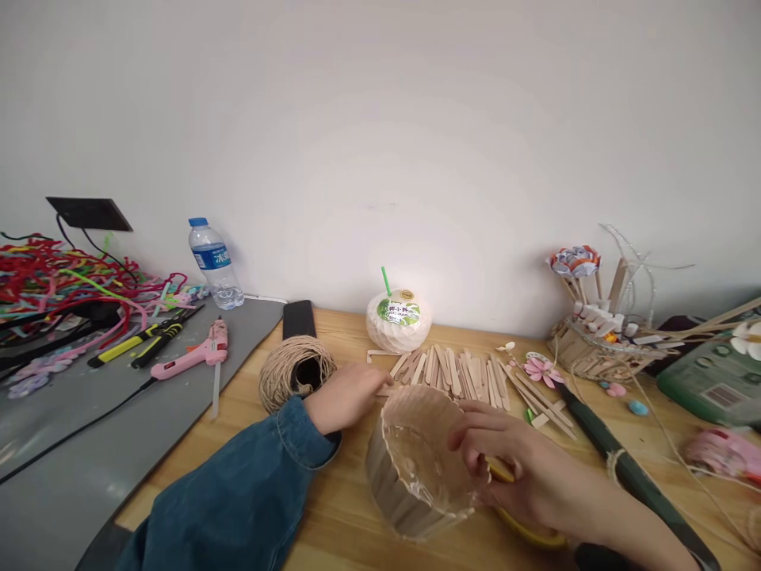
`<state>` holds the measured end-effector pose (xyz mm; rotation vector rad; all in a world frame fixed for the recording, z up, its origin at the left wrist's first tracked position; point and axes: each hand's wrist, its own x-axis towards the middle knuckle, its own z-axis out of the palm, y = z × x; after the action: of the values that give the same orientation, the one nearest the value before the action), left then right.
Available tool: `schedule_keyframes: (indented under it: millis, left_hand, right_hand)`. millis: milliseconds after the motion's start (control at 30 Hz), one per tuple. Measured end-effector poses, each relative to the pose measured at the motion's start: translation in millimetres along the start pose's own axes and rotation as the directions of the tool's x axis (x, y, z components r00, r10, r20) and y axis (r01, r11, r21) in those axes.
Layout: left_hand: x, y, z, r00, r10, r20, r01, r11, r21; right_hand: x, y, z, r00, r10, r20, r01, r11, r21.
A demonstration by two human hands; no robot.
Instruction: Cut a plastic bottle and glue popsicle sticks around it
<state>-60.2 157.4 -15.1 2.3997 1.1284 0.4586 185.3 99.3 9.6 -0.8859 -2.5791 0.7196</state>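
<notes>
My right hand (514,456) grips the near right rim of a round basket (395,492) made of upright wooden craft sticks. The basket tilts, so its open top and a clear, shiny lining show. My left hand (348,399), in a blue denim sleeve, reaches past the basket's far left side. Its fingers are drawn together at a pale craft stick (388,391), and the fingertips are partly hidden. Just left of that hand stands a ball of jute twine (285,373). Behind the basket lies a spread of loose craft sticks (457,373). A yellow ring-shaped thing (526,533) is partly covered by my right hand.
A coconut with a green straw (398,321) stands at the wall, a phone (299,319) left of it. Leftward are a pink glue gun (199,354), water bottle (215,266) and pipe cleaners (65,274). At right are a decorated stick basket (594,349) and a dark green strip (630,460).
</notes>
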Motion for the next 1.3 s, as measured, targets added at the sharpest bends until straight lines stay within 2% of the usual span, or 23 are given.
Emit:
schedule_keyframes:
  millis: [67,133,167,233,333,400,467,533,633,733,800,867,967,1033,1100,1200,1233,1300]
  left_hand:
    - [1,8,-4.6,0.997,-0.059,-0.045,0.050,0.983,-0.177]
    - [-1,19,-10.1,0.996,-0.091,-0.025,0.066,0.866,-0.496]
    - [-2,24,-12.1,0.998,-0.068,-0.002,0.053,0.801,-0.596]
    - [-5,33,-13.3,0.998,-0.017,0.052,0.047,0.754,-0.655]
    - [-7,38,-10.2,0.995,-0.009,0.101,0.072,0.761,-0.645]
    - [-6,38,-8.2,0.997,-0.050,0.056,0.074,0.743,-0.666]
    - [-5,36,-7.5,0.994,-0.106,-0.019,0.065,0.732,-0.678]
    - [-3,34,-7.0,0.988,-0.144,-0.054,0.069,0.729,-0.681]
    - [-1,30,-3.7,0.992,-0.126,0.015,0.107,0.768,-0.632]
    - [-1,26,1.1,0.988,-0.149,0.052,0.154,0.842,-0.517]
    - [-1,25,2.5,0.978,-0.206,-0.017,0.175,0.866,-0.468]
    - [-1,24,1.6,0.954,-0.268,-0.133,0.190,0.886,-0.423]
    - [0,24,-1.7,0.909,-0.335,-0.247,0.269,0.926,-0.263]
    - [0,23,-4.2,0.903,-0.344,-0.256,0.311,0.937,-0.161]
    - [0,23,-7.4,0.896,-0.328,-0.299,0.283,0.941,-0.185]
    - [-4,26,-15.3,0.882,-0.254,-0.397,0.111,0.930,-0.350]
    - [-6,28,-18.4,0.906,-0.193,-0.376,0.040,0.925,-0.377]
    - [-10,32,-23.8,0.978,-0.001,-0.210,-0.072,0.938,-0.340]
  right_hand:
    - [0,1,2,0.999,-0.030,-0.020,0.029,0.998,-0.061]
    - [-2,0,2,0.998,-0.006,-0.056,0.001,0.997,-0.083]
    - [-3,0,2,0.997,0.024,-0.071,-0.029,0.996,-0.082]
    - [-5,1,3,0.993,0.085,-0.080,-0.090,0.994,-0.064]
    - [-8,5,6,0.992,0.123,-0.027,-0.124,0.992,-0.022]
    - [-8,7,7,0.994,0.110,-0.026,-0.110,0.994,0.005]
    - [-7,7,7,0.992,0.100,-0.082,-0.096,0.994,0.045]
    - [-6,7,4,0.975,0.116,-0.188,-0.100,0.991,0.094]
    - [-3,6,1,0.934,0.199,-0.297,-0.156,0.974,0.164]
    - [-1,7,3,0.942,0.220,-0.252,-0.180,0.969,0.171]
    - [1,8,7,0.946,0.204,-0.253,-0.167,0.973,0.161]
    - [2,10,10,0.916,0.241,-0.321,-0.196,0.966,0.166]
    - [4,13,11,0.839,0.366,-0.403,-0.337,0.930,0.143]
    - [4,14,11,0.834,0.406,-0.374,-0.411,0.909,0.071]
    - [3,15,11,0.860,0.400,-0.318,-0.430,0.902,-0.028]
    - [2,18,15,0.904,0.360,-0.232,-0.407,0.891,-0.203]
    - [1,19,18,0.914,0.349,-0.208,-0.395,0.882,-0.255]
    - [1,22,22,0.926,0.342,-0.159,-0.376,0.872,-0.313]
